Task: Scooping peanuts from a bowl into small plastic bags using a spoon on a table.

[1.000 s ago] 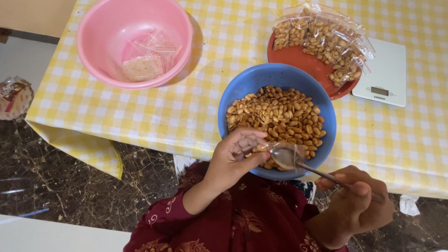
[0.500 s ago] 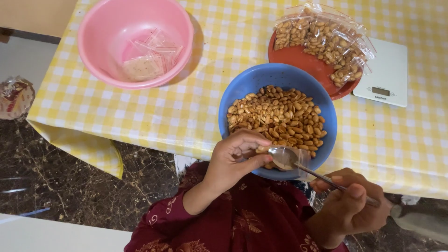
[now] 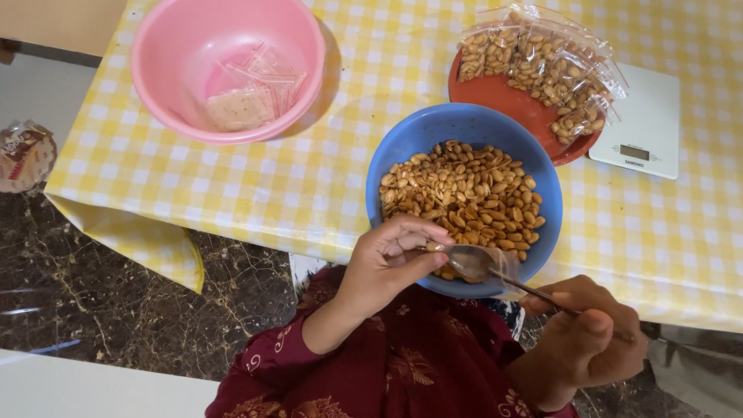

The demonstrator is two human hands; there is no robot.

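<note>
Spoon (image 3: 474, 262) bowl drawn closer to left hand (image 3: 391, 259) fingertips

Count of items in view, by kind.

Bowls: two. One pink bowl (image 3: 162, 77) and one blue bowl (image 3: 402, 143).

Plates: one red plate (image 3: 495, 93).

Kitchen scales: one white scale (image 3: 646, 108).

Spoons: one metal spoon (image 3: 474, 262).

Hands: two, a left hand (image 3: 387, 259) and a right hand (image 3: 588, 340), both of one person.

Filled peanut bags (image 3: 542, 66): a pile on the plate, at least four; the overlap prevents an exact count.

Empty clear bags (image 3: 251, 89): several in the pink bowl; number cannot be told.

Loose peanuts (image 3: 464, 190): too many to count.

Wrapped packets: one packet (image 3: 23, 155) at the left edge.
</note>
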